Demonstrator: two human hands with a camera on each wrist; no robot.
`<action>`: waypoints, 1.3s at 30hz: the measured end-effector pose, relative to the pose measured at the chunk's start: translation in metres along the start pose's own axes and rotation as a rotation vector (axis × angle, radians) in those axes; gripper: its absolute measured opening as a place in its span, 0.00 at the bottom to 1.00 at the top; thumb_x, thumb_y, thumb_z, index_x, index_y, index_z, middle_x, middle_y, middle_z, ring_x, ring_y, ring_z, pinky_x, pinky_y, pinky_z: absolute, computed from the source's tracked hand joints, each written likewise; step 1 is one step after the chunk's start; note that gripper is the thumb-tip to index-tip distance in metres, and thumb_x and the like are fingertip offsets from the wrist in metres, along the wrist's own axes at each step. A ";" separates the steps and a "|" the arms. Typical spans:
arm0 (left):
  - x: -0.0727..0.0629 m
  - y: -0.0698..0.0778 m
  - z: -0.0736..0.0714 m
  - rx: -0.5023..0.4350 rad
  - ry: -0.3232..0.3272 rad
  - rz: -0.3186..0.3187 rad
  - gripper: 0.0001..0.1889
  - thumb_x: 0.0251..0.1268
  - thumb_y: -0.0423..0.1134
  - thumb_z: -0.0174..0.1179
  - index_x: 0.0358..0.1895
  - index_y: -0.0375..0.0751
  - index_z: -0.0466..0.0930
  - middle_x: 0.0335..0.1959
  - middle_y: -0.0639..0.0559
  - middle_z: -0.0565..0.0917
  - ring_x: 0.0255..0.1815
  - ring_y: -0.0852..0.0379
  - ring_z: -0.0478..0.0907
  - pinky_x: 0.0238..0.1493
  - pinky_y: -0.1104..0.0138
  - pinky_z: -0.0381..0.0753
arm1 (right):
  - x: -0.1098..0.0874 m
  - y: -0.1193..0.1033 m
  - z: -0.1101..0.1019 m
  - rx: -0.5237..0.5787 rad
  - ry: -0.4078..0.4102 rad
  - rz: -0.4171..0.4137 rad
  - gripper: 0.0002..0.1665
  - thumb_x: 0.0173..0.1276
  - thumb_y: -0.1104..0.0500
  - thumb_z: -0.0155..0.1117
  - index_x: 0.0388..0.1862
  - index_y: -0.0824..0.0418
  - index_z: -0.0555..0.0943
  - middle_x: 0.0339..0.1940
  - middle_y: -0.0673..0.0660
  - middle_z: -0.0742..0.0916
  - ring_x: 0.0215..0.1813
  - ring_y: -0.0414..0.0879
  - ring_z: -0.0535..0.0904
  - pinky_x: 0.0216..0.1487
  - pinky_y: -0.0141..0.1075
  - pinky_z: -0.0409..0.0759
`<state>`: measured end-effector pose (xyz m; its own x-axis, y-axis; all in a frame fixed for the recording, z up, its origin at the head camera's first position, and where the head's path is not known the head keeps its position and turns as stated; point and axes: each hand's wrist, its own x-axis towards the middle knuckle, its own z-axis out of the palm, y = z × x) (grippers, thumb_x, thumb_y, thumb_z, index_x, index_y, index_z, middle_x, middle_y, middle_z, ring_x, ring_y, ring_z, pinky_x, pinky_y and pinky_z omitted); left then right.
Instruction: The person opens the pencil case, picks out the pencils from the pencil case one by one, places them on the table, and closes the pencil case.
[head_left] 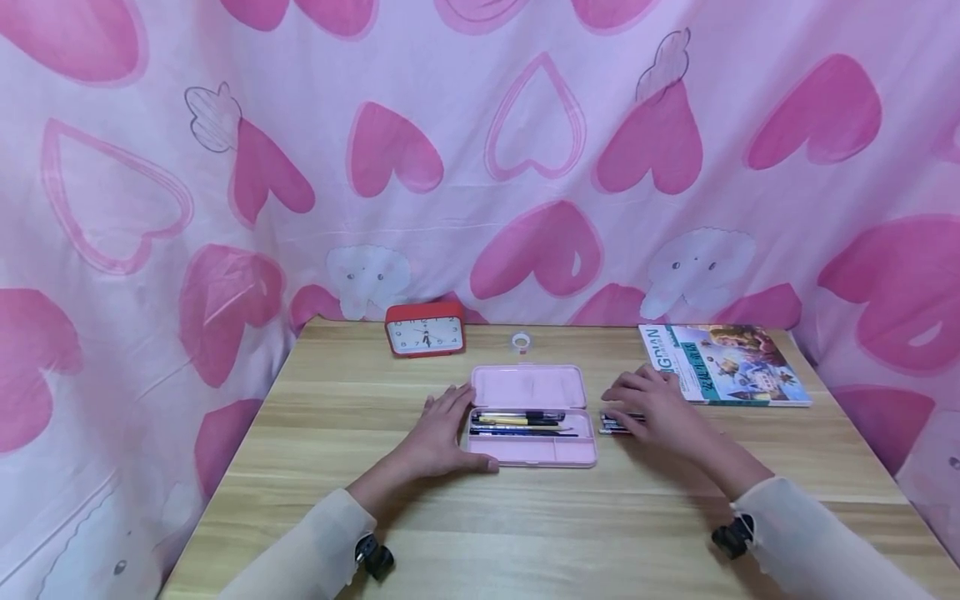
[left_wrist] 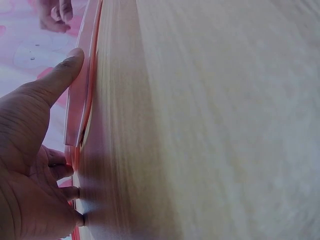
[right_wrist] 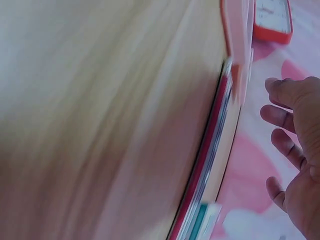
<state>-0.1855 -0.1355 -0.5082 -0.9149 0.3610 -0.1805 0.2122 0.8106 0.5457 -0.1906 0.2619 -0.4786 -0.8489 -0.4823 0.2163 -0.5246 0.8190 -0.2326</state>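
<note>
A pink pencil case (head_left: 517, 452) lies open on the table, its lid (head_left: 525, 387) folded back. Several pens and pencils (head_left: 517, 422) lie in its rear compartment; the front one has a thin divider. My left hand (head_left: 441, 437) rests at the case's left side, fingers spread and thumb along the front edge (left_wrist: 80, 100). Right of the case, several pens (head_left: 609, 424) lie on the table, partly hidden under my right hand (head_left: 663, 412). In the right wrist view these pens (right_wrist: 205, 145) lie apart from the right hand (right_wrist: 302, 130), whose fingers are loosely bent and hold nothing.
A red alarm clock (head_left: 425, 331) stands at the back left. Behind the case lies a small tape roll (head_left: 521, 341). A book (head_left: 738, 367) lies at the back right, close to the right hand. A pink heart-patterned curtain (head_left: 450, 225) hangs behind the table (head_left: 540, 533).
</note>
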 end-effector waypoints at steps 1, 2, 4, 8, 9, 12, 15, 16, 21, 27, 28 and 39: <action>0.000 0.000 0.000 0.004 -0.002 -0.002 0.71 0.47 0.75 0.81 0.92 0.51 0.53 0.94 0.51 0.55 0.96 0.43 0.44 0.94 0.39 0.39 | 0.004 -0.004 0.001 0.003 -0.004 -0.006 0.13 0.73 0.55 0.80 0.54 0.48 0.94 0.55 0.50 0.91 0.58 0.50 0.77 0.60 0.58 0.71; 0.000 0.000 0.000 0.004 -0.002 0.000 0.71 0.47 0.75 0.81 0.92 0.51 0.53 0.94 0.51 0.55 0.96 0.43 0.44 0.94 0.39 0.39 | 0.008 -0.009 0.003 0.005 -0.007 -0.014 0.13 0.73 0.54 0.80 0.55 0.48 0.94 0.54 0.50 0.91 0.58 0.50 0.76 0.62 0.60 0.71; 0.000 0.000 0.000 0.001 0.003 0.005 0.71 0.47 0.75 0.81 0.91 0.50 0.54 0.93 0.50 0.56 0.96 0.42 0.44 0.94 0.38 0.40 | 0.014 -0.016 0.006 0.018 -0.008 -0.035 0.14 0.72 0.54 0.81 0.55 0.48 0.94 0.54 0.49 0.91 0.58 0.50 0.76 0.65 0.62 0.71; 0.001 -0.001 0.000 0.002 -0.001 0.006 0.71 0.47 0.75 0.81 0.92 0.50 0.54 0.94 0.50 0.55 0.96 0.43 0.44 0.94 0.39 0.39 | 0.024 -0.030 0.012 0.041 -0.014 -0.083 0.14 0.72 0.53 0.81 0.55 0.47 0.94 0.52 0.46 0.91 0.57 0.47 0.76 0.70 0.65 0.68; 0.001 0.000 0.000 0.002 0.001 0.006 0.71 0.47 0.75 0.81 0.92 0.50 0.54 0.94 0.50 0.55 0.96 0.43 0.44 0.94 0.39 0.39 | 0.025 -0.033 0.014 0.044 -0.017 -0.098 0.14 0.72 0.53 0.81 0.55 0.47 0.94 0.52 0.45 0.91 0.57 0.47 0.75 0.69 0.66 0.68; 0.000 0.000 -0.001 0.005 0.001 0.003 0.71 0.47 0.75 0.81 0.92 0.50 0.53 0.94 0.50 0.55 0.96 0.43 0.43 0.95 0.40 0.38 | 0.029 -0.040 0.019 0.049 -0.048 -0.121 0.14 0.73 0.53 0.80 0.56 0.46 0.93 0.51 0.43 0.91 0.58 0.46 0.75 0.71 0.67 0.67; 0.000 -0.001 -0.002 0.003 0.005 0.003 0.71 0.47 0.75 0.81 0.92 0.49 0.54 0.94 0.50 0.55 0.96 0.43 0.43 0.95 0.39 0.38 | 0.032 -0.046 0.023 0.049 -0.086 -0.123 0.14 0.74 0.53 0.79 0.57 0.45 0.93 0.51 0.42 0.91 0.58 0.45 0.75 0.73 0.69 0.67; 0.000 -0.001 -0.002 0.002 0.004 0.003 0.71 0.47 0.75 0.81 0.92 0.49 0.54 0.94 0.50 0.55 0.96 0.43 0.43 0.94 0.39 0.38 | 0.033 -0.048 0.024 0.046 -0.099 -0.121 0.15 0.75 0.52 0.79 0.58 0.45 0.93 0.51 0.42 0.91 0.58 0.45 0.75 0.74 0.69 0.67; 0.000 -0.001 -0.003 -0.004 0.004 0.007 0.71 0.47 0.75 0.81 0.91 0.49 0.54 0.93 0.49 0.56 0.96 0.42 0.44 0.94 0.39 0.39 | 0.036 -0.055 0.028 0.022 -0.139 -0.125 0.15 0.75 0.54 0.79 0.58 0.44 0.93 0.52 0.42 0.91 0.59 0.45 0.75 0.75 0.69 0.69; 0.000 0.000 -0.002 -0.009 0.001 0.009 0.71 0.47 0.75 0.81 0.92 0.50 0.54 0.93 0.50 0.56 0.96 0.43 0.44 0.94 0.39 0.38 | 0.038 -0.057 0.035 -0.022 -0.149 -0.150 0.15 0.73 0.59 0.79 0.55 0.44 0.95 0.50 0.44 0.92 0.56 0.45 0.76 0.74 0.67 0.71; 0.000 0.000 -0.002 -0.010 0.001 0.010 0.71 0.47 0.75 0.81 0.92 0.50 0.54 0.93 0.50 0.56 0.96 0.43 0.44 0.94 0.39 0.38 | 0.038 -0.057 0.037 -0.031 -0.148 -0.156 0.15 0.73 0.60 0.79 0.54 0.44 0.95 0.50 0.44 0.92 0.56 0.45 0.76 0.73 0.67 0.72; 0.001 -0.001 -0.001 -0.013 0.002 0.008 0.71 0.47 0.75 0.81 0.91 0.50 0.54 0.93 0.50 0.56 0.96 0.43 0.43 0.94 0.39 0.38 | 0.042 -0.059 0.039 -0.148 -0.115 -0.236 0.13 0.70 0.58 0.83 0.51 0.46 0.94 0.45 0.46 0.92 0.53 0.46 0.78 0.66 0.63 0.79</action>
<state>-0.1873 -0.1364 -0.5083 -0.9138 0.3666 -0.1749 0.2148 0.8016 0.5580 -0.1978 0.1814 -0.4926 -0.7107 -0.6900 0.1370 -0.7004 0.7123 -0.0458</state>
